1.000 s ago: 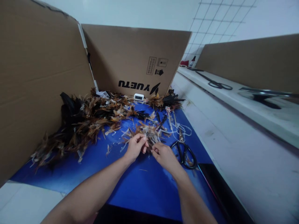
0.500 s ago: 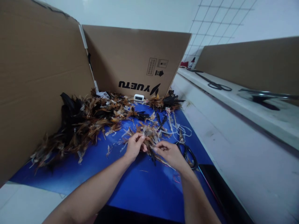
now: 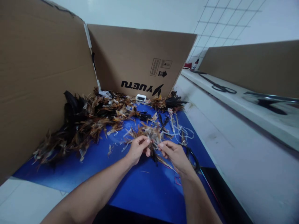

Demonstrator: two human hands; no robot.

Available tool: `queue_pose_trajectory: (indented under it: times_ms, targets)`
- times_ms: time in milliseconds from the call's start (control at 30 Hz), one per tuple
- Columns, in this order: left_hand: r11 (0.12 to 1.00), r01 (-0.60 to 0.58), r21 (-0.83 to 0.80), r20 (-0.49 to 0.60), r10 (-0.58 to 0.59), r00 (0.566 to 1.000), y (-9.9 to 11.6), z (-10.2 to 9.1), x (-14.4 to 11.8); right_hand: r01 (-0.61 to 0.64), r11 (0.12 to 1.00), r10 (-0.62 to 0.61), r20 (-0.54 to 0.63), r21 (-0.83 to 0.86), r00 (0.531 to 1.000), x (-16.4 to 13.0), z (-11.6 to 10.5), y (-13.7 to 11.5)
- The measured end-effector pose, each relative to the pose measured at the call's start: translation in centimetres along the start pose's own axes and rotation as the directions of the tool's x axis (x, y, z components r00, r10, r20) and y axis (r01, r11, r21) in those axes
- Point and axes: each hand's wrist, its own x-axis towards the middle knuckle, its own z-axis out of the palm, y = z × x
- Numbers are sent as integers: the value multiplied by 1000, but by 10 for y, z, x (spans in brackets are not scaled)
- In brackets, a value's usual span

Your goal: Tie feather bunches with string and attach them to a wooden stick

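Observation:
Over a loose cluster of brown and grey feathers [image 3: 151, 130] on the blue table, my two hands work close together. My left hand [image 3: 140, 149] is closed in a pinch, thumb against forefinger, on small feathers at the near side of the cluster. A short gap to the right, my right hand [image 3: 171, 152] also pinches, its fingertips beside the same feathers. What lies between the right fingers is too small to make out. Darker feathers [image 3: 154, 155] hang between and below the hands.
A large heap of brown and black feathers [image 3: 93, 118] lies along the left and back. Cardboard panels [image 3: 140, 56] stand behind and left. A small white digital clock [image 3: 141, 98], clear ties [image 3: 182, 133] and black-handled scissors [image 3: 193, 158] surround the work. More scissors [image 3: 224, 89] rest on the right ledge.
The whole view has shifted slightly, so things sit a little further right. My right fingertips are slightly farther from my left ones; both hands stay pinched at the feather cluster.

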Motion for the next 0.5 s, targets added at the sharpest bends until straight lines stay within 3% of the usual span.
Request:
queue_pose_trajectory:
  times_ms: [267,500]
  targets:
    - [1000,13,9,81,-14,997,-4,1,-3,-116,992,113,54,55,992,-2,18,1]
    - [1000,10,20,51,-11,999,-2,3,-4,-57,998,57,-8,27,998,-3,18,-3]
